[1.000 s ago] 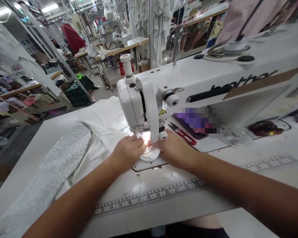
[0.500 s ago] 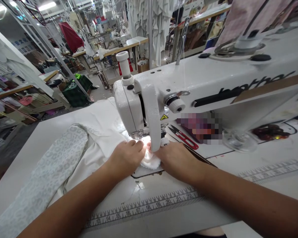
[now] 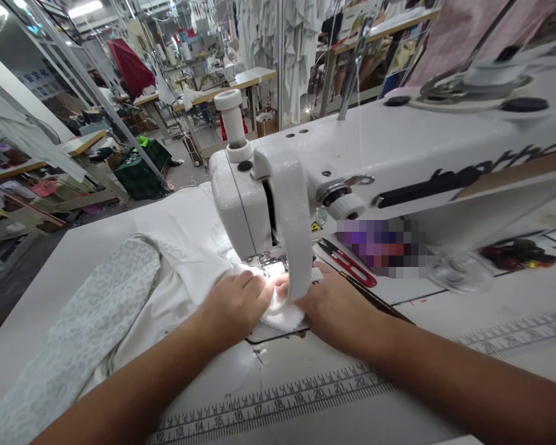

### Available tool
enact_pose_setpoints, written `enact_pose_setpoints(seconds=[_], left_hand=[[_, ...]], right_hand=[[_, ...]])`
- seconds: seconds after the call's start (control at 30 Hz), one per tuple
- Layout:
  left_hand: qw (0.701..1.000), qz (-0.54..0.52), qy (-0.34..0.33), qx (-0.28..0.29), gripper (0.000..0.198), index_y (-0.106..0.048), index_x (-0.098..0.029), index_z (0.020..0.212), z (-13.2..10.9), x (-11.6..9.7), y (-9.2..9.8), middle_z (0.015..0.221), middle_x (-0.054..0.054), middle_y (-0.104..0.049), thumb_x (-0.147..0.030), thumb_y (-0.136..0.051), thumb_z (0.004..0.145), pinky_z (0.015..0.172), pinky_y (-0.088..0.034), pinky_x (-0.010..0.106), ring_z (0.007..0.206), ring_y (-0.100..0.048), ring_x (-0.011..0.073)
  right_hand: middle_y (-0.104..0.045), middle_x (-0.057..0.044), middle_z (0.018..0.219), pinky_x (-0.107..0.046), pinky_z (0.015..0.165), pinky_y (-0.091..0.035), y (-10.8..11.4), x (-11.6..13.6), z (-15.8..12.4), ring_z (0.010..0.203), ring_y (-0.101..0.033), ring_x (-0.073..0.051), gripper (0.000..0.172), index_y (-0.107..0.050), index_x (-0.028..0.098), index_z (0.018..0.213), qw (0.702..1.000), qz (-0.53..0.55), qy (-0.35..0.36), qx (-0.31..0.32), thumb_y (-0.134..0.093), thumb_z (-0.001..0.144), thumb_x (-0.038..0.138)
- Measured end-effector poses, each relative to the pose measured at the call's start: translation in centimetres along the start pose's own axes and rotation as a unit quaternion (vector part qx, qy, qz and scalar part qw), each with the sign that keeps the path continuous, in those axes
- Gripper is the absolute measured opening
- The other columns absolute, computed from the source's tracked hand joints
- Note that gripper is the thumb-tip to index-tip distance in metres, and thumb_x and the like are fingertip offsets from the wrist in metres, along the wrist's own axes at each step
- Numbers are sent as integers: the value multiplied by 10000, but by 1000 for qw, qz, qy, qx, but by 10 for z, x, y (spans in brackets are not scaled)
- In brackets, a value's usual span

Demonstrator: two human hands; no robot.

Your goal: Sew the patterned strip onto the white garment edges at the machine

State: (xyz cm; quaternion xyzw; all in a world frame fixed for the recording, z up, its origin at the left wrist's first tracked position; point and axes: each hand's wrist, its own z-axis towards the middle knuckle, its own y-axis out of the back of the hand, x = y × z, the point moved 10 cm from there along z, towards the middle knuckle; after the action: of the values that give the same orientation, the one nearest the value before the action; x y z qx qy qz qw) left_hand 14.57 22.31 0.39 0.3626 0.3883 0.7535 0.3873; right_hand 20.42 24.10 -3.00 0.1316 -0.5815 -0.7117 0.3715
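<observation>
Garment workshop: sewing tables in rows, white garments point(image 3: 296, 55) hanging beyond them. Work surface is a white sewing table point(image 3: 88, 238) with a printed ruler strip point(image 3: 269, 405) along its near edge.

Left hand point(image 3: 234, 303) and right hand point(image 3: 333, 306) lie on either side of the needle area, both bearing on a fluffy white terry fabric piece point(image 3: 282, 316). Left fingers point(image 3: 254, 287) are curled over the cloth. Right fingers point(image 3: 282, 285) are partly hidden behind the white head casing. No clear pinch seen; cannot tell whether either hand is clamping or only pressing.

The fabric piece sits just in front of the presser foot point(image 3: 271, 269) of the white industrial sewing machine point(image 3: 352, 148), over a dark metal plate point(image 3: 278, 335). It joins a larger white cloth point(image 3: 185, 247) spread left of the machine, with grey-white leopard-print fabric point(image 3: 83, 309) lying on top.

Right of the hands: red-handled thread snips point(image 3: 347, 262), touching neither hand, and a pixelated phone point(image 3: 380, 247). Farther right, a clear plastic container point(image 3: 458, 272); contents unresolved. On the far floor, a dark green crate point(image 3: 139, 176); under a far table, a cardboard box point(image 3: 266, 125).
</observation>
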Motion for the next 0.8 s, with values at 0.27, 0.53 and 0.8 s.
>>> enact_pose_setpoints(seconds=[0.27, 0.53, 0.8], left_hand=[[998, 6, 1, 62, 158, -601, -148, 900, 4, 12, -15, 718, 15, -581, -66, -466, 889, 507, -414, 261, 613, -534, 146], [999, 36, 28, 9, 243, -542, -163, 678, -3, 10, -8, 582, 5, -484, 12, -430, 805, 473, -343, 263, 536, -438, 137], [996, 12, 81, 39, 242, -512, -171, 673, -8, -3, -12, 597, 15, -470, 33, -383, 689, 434, -260, 277, 526, -429, 155]], right_hand=[[-584, -33, 664, -291, 629, -383, 12, -7, 2, 768, -554, -208, 255, -600, 199, 640, 993, 101, -61, -20, -476, 771, 18], [-613, -59, 810, -288, 673, -429, 3, -4, 2, 787, -541, -183, 230, -578, 174, 793, 987, 143, -45, 62, -441, 808, -10], [-580, -22, 709, -259, 610, -408, 10, -6, 2, 743, -538, -171, 302, -498, 208, 702, 978, 160, -68, 116, -344, 880, 19]])
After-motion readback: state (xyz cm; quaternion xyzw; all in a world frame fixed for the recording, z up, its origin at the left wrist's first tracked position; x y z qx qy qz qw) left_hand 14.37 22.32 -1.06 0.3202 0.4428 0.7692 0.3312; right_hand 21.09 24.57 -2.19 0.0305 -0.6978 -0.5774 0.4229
